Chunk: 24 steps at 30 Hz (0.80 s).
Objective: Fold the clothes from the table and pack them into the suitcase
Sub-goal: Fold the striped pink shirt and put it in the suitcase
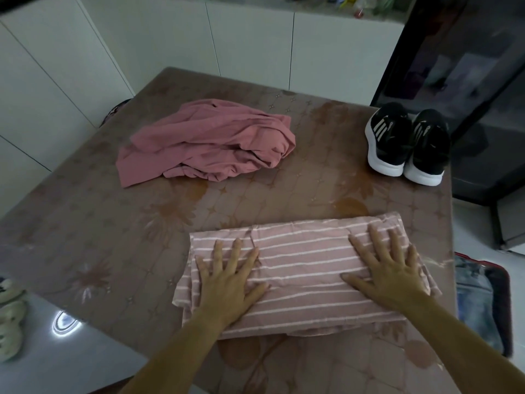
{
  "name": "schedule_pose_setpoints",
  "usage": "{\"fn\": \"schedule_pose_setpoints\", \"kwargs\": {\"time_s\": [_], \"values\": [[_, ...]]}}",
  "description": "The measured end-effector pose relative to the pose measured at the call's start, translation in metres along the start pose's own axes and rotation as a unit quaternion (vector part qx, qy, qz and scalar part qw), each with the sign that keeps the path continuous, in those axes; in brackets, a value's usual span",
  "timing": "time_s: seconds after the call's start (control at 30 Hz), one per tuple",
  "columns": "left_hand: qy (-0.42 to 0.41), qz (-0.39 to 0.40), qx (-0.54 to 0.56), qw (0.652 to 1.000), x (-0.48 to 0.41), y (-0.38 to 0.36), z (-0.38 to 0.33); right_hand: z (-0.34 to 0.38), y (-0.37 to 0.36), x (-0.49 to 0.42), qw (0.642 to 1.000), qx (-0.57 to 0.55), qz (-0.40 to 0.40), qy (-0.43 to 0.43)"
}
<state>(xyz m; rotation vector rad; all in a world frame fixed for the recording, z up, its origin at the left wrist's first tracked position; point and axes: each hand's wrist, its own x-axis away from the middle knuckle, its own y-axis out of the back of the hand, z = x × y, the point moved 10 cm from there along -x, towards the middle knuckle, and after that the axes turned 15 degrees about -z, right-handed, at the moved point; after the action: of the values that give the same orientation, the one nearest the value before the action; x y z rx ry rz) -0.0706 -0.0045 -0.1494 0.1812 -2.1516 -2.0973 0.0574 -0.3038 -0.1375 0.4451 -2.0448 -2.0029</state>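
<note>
The striped pink garment [306,274] lies folded into a wide band at the near edge of the worktop [85,223], its long axis running left to right across the person's front. Both hands rest flat on it with fingers spread and straight, gripping nothing: the left hand [230,282] presses near the band's left end, the right hand [389,268] near its right end, well apart from each other.

Folding of this piece looks nearly done. Since the band is long sideways, a further fold would likely bring one end over the other.

The suitcase [500,294] shows only partly, low at the right beyond the worktop's edge, with some denim-like cloth already inside. It lies to the right of the garment, so the right hand is the nearer one for carrying across.

A crumpled plain pink garment [207,143] waits unfolded at the far left-centre, and a pair of black shoes [409,143] stands at the far right corner.
</note>
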Motion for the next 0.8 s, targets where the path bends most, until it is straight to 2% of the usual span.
{"fn": "schedule_pose_setpoints", "kwargs": {"time_s": [0.17,0.27,0.37,0.5,0.57,0.63,0.73,0.77,0.8], "values": [[-0.021,-0.009,0.025,0.999,-0.005,0.008,0.001,0.004,0.000,0.001,1.000,-0.009,0.010,-0.022],[-0.020,-0.031,0.068,0.997,-0.018,0.025,0.024,0.043,0.009,0.013,0.998,-0.054,0.005,-0.015],[-0.008,-0.031,0.122,0.992,-0.036,0.033,0.054,0.129,0.038,0.037,0.984,-0.145,-0.073,0.077],[-0.008,-0.003,0.179,0.984,-0.059,0.037,0.082,0.241,0.057,0.071,0.942,-0.194,-0.155,0.227],[-0.017,0.022,0.189,0.982,-0.067,0.034,0.089,0.282,0.053,0.081,0.924,-0.201,-0.165,0.279],[-0.027,0.034,0.209,0.977,-0.072,0.034,0.088,0.308,0.039,0.086,0.924,-0.190,-0.124,0.308],[-0.108,0.009,0.170,0.979,-0.071,0.039,0.078,0.319,0.015,0.083,0.943,-0.162,-0.052,0.287],[-0.168,-0.013,0.141,0.976,-0.069,0.043,0.071,0.319,0.014,0.081,0.947,-0.169,-0.056,0.269],[-0.230,-0.031,0.126,0.965,-0.065,0.047,0.064,0.319,0.020,0.079,0.943,-0.192,-0.095,0.254]]}}
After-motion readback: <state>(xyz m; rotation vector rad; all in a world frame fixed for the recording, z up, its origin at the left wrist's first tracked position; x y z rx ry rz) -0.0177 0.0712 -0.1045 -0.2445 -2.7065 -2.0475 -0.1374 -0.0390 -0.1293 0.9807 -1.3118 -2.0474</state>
